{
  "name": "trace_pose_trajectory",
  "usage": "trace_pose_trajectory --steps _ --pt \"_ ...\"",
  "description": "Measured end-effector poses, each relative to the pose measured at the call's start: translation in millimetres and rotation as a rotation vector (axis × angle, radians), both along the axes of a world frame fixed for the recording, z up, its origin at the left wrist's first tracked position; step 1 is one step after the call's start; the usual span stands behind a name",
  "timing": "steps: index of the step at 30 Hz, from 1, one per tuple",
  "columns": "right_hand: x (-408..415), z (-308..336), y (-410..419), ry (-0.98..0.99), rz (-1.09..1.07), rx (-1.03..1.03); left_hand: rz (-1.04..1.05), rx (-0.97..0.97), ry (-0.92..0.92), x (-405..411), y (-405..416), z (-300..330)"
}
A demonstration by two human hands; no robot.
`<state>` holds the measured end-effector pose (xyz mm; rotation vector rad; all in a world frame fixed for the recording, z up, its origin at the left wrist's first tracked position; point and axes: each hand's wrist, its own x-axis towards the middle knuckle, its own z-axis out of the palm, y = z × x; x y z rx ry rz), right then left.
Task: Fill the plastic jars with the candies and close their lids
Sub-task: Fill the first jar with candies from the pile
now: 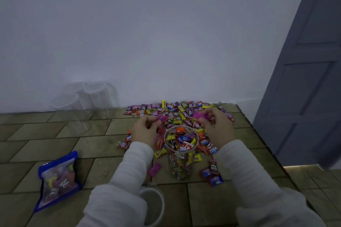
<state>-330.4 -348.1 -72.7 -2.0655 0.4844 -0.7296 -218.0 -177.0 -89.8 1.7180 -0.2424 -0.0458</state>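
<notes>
Clear jar (181,155) — brimful, lidless

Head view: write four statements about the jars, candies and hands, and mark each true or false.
1. The jar between the hands stands upright, open and holds candies. True.
2. The empty jars stand at the right, by the door. False: they stand at the far left, against the wall.
3. The left hand and right hand both grip pink candies at the candy pile. True.
4. The blue bag stands inside a jar. False: it lies on the floor, left.
</notes>
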Motion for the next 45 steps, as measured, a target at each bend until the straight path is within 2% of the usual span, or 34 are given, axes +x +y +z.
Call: trace_pose_trajectory --steps 7,10,13,17,21,27,29,32,34,36,39,42,45 --pt "0.4 24.8 40.8 -0.251 0.142 0.257 0.006 -0.337 -0.09 -12.7 -1.8 35.1" --pt "8.3 18.4 52.4 -0.303 0.102 0.465 -0.025 -0.39 -0.083 -20.3 -1.8 38.6" --pt "14.7 10.7 55.5 -0.351 0.043 0.552 -0.063 -0.442 -0.03 -27.9 -4.1 33.8" --pt "18.3 6.2 56.6 -0.418 0.021 0.65 -0.131 -0.377 -0.087 -32.5 -4.9 23.3" --pt "19.1 3.6 55.4 -0.419 0.014 0.656 -0.202 -0.238 -0.197 -34.3 -5.0 18.7" --pt "18.3 3.2 53.4 -0.415 -0.003 0.67 -0.287 -0.05 -0.424 -35.3 -1.9 7.6" --pt "16.9 3.4 53.4 -0.402 0.006 0.691 -0.31 -0.014 -0.397 -37.2 -2.6 4.4" --pt "15.1 4.9 55.0 -0.363 -0.01 0.696 -0.341 -0.162 -0.218 -44.1 -1.0 4.2" --pt "12.7 6.6 54.8 -0.347 0.008 0.662 -0.382 -0.218 -0.2 -44.2 3.7 0.1" --pt "8.7 7.9 53.0 -0.357 0.06 0.573 -0.475 -0.156 -0.198 -40.1 7.5 -10.0" --pt "1.8 6.4 46.3 -0.346 0.154 0.239 -0.585 -0.047 -0.169 -37.0 9.9 -18.3" --pt "-0.3 0.9 35.1 -0.199 0.228 -0.113 -0.6 -0.061 -0.133 -33.6 7.7 -23.4" --pt "-4.1 0.4 30.9 -0.102 0.281 -0.257 -0.566 -0.082 -0.136 -29.0 5.1 -28.0"
